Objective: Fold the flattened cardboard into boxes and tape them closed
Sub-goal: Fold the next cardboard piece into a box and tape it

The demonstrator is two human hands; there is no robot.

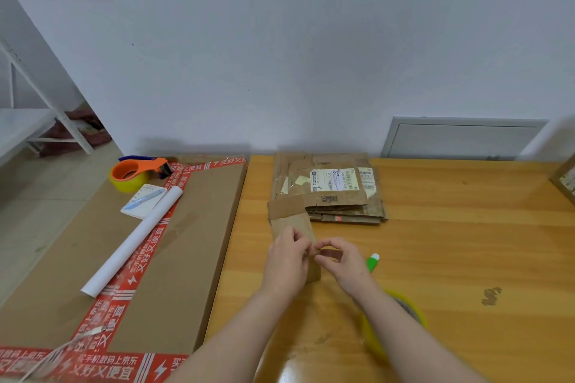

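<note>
A narrow flattened piece of cardboard lies on the wooden table, reaching from the stack toward me. My left hand grips its near part, fingers curled on the right edge. My right hand pinches the same edge with thumb and fingers, right beside the left. Behind them sits a stack of flattened cardboard boxes with white shipping labels. A yellow roll of tape lies on the table, partly hidden under my right forearm.
A green and white cutter lies just right of my right hand. To the left stands a big brown carton with red tape, carrying an orange tape dispenser, a notepad with pen and a white paper roll.
</note>
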